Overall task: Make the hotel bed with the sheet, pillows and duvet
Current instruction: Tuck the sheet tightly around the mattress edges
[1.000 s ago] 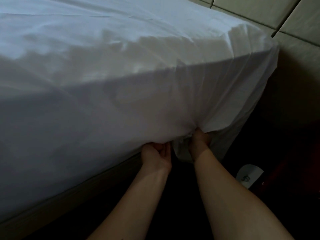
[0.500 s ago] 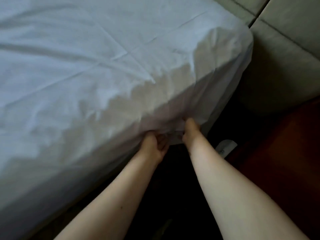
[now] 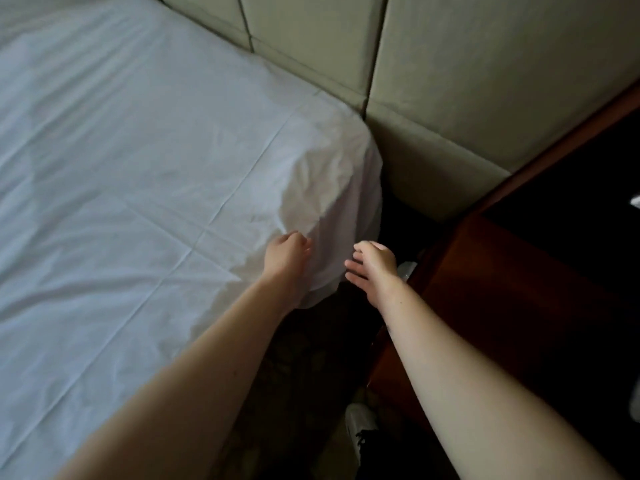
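Corner of the white fabric sheet (image 3: 329, 188) hangs just ahead of both hands — left hand (image 3: 285, 252) nearer, curled against it, grip unclear; right hand (image 3: 372, 263) slack, fingers apart, empty.

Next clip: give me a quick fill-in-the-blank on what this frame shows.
1. Of the task's three kinds of bedding, only the ___ is in view.
2. The left hand and right hand are at the covered corner beside the padded beige ___.
3. The right hand, fingers spread, holds ___.
4. The wooden nightstand stands on the person's ___.
Missing: sheet; headboard; nothing; right.
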A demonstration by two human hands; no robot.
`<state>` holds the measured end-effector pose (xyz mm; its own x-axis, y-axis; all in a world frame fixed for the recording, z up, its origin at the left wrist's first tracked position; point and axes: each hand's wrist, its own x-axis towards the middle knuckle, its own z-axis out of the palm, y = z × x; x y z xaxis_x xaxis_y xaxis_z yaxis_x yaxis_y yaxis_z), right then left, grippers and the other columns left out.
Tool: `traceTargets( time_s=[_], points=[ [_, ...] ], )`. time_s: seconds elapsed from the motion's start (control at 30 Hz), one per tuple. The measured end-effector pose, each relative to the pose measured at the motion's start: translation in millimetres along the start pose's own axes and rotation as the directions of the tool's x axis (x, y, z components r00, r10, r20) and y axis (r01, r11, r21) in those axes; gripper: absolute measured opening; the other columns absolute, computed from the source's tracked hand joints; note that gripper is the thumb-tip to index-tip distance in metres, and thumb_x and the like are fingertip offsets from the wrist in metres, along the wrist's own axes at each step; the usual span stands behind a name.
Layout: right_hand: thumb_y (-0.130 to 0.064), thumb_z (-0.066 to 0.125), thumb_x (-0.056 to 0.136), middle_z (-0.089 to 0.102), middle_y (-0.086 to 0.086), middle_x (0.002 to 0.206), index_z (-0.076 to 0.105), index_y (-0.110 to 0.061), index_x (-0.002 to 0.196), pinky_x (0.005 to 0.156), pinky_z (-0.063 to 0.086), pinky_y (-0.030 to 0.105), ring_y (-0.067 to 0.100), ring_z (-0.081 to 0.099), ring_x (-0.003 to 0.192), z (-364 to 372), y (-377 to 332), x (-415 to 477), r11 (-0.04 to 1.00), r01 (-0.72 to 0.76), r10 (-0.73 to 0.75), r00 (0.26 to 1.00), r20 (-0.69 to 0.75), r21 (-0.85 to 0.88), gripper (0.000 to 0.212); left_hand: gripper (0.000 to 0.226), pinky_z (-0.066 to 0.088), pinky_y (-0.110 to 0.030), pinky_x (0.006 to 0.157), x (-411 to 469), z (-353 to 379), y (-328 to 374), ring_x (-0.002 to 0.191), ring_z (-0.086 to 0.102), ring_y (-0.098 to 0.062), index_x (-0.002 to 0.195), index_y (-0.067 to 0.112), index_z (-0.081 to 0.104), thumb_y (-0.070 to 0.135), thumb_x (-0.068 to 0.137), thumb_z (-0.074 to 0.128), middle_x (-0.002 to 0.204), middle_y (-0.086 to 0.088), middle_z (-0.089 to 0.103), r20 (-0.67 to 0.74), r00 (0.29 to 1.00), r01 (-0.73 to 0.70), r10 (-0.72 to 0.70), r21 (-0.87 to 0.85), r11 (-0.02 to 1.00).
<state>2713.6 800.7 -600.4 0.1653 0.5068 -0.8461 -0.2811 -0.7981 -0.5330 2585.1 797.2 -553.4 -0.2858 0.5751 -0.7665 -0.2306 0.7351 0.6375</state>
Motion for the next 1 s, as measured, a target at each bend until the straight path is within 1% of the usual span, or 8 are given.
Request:
traceTargets(
  time_s=[0.07, 0.2, 0.27, 0.4, 0.53, 0.67, 0.83, 1.0],
  points=[
    [-0.012, 0.047, 0.096, 0.058, 0.012, 0.127, 0.040, -0.012, 0.144, 0.082, 0.053, 0.036, 0.025, 0.064, 0.107, -4.4, -14.2, 2.4, 1.000, 0.008, -0.008, 1.000, 0.000, 0.029, 0.048, 0.026, 0.034, -0.023, 0.051, 7.0, 13.1, 19.6, 0.062, 0.054, -0.013, 0.072, 0.016, 0.054, 0.010, 0.093, 0.041, 0.077, -0.002, 0.059, 0.021, 0.999, -0.049, 0.047, 0.096, 0.994],
    [-0.011, 0.047, 0.097, 0.058, 0.010, 0.121, 0.039, -0.014, 0.145, 0.081, 0.053, 0.036, 0.024, 0.063, 0.102, -2.2, -29.2, 18.7, 0.995, -0.014, 0.017, 1.000, -0.024, 0.099, 0.048, 0.035, 0.046, -0.026, 0.073, 30.9, 31.9, 45.7, 0.090, 0.061, -0.016, 0.126, 0.014, 0.056, 0.009, 0.093, 0.047, 0.105, -0.007, 0.067, 0.114, 0.987, -0.137, 0.114, 0.226, 0.964],
    [-0.010, 0.047, 0.097, 0.057, 0.009, 0.124, 0.039, -0.014, 0.145, 0.081, 0.051, 0.035, 0.022, 0.061, 0.099, 0.3, -29.8, 28.5, 0.993, -0.017, 0.023, 0.999, -0.042, 0.121, 0.049, 0.038, 0.049, -0.027, 0.080, 43.4, 38.9, 55.2, 0.089, 0.062, -0.014, 0.131, 0.012, 0.054, 0.010, 0.093, 0.049, 0.106, -0.006, 0.067, 0.151, 0.978, -0.184, 0.141, 0.327, 0.927],
    [-0.012, 0.047, 0.097, 0.060, 0.007, 0.121, 0.040, -0.017, 0.144, 0.083, 0.048, 0.037, 0.026, 0.060, 0.107, 13.6, -31.4, 53.0, 0.990, -0.006, 0.016, 0.997, -0.075, 0.139, 0.048, 0.036, 0.047, -0.013, 0.055, 71.9, 48.3, 69.1, 0.070, 0.059, -0.006, 0.129, 0.017, 0.055, 0.017, 0.093, 0.055, 0.105, -0.001, 0.066, 0.267, 0.946, -0.299, 0.183, 0.505, 0.810],
    [-0.016, 0.050, 0.095, 0.059, 0.006, 0.125, 0.043, -0.023, 0.143, 0.080, 0.051, 0.037, 0.026, 0.060, 0.109, 24.8, -38.9, 76.4, 0.990, 0.015, 0.000, 0.994, -0.106, 0.139, 0.049, 0.036, 0.047, -0.015, 0.064, 93.5, 61.7, 83.7, 0.085, 0.062, -0.009, 0.129, 0.016, 0.054, 0.015, 0.093, 0.053, 0.111, 0.003, 0.065, 0.395, 0.894, -0.424, 0.209, 0.600, 0.679],
    [-0.020, 0.050, 0.097, 0.054, 0.006, 0.137, 0.045, -0.021, 0.142, 0.100, 0.048, 0.045, 0.027, 0.056, 0.120, 29.0, -60.1, 103.4, 0.991, 0.088, -0.074, 0.987, -0.141, 0.102, 0.046, 0.039, 0.048, -0.025, 0.086, 119.1, 86.2, 100.1, 0.106, 0.061, -0.012, 0.127, 0.021, 0.057, 0.014, 0.088, 0.056, 0.117, 0.005, 0.064, 0.521, 0.790, -0.613, 0.323, 0.669, 0.420],
    [-0.011, 0.048, 0.096, 0.056, 0.011, 0.135, 0.046, -0.017, 0.142, 0.102, 0.047, 0.047, 0.029, 0.056, 0.121, 33.4, -91.4, 141.9, 0.983, 0.178, -0.166, 0.967, -0.193, 0.045, 0.047, 0.045, 0.042, -0.032, 0.098, 144.2, 125.1, 119.2, 0.117, 0.051, -0.022, 0.131, 0.031, 0.053, 0.024, 0.087, 0.056, 0.119, -0.004, 0.060, 0.672, 0.638, -0.718, 0.375, 0.695, -0.023],
    [-0.006, 0.047, 0.097, 0.052, 0.011, 0.140, 0.044, -0.013, 0.143, 0.105, 0.040, 0.032, 0.026, 0.048, 0.129, 42.9, -114.1, 172.3, 0.972, 0.226, -0.233, 0.955, -0.181, -0.059, 0.048, 0.045, 0.034, -0.033, 0.098, 171.9, 148.2, 133.2, 0.120, 0.043, -0.023, 0.127, 0.031, 0.058, 0.023, 0.083, 0.054, 0.117, 0.004, 0.065, 0.778, 0.505, -0.741, 0.374, 0.613, -0.275]
  ],
)
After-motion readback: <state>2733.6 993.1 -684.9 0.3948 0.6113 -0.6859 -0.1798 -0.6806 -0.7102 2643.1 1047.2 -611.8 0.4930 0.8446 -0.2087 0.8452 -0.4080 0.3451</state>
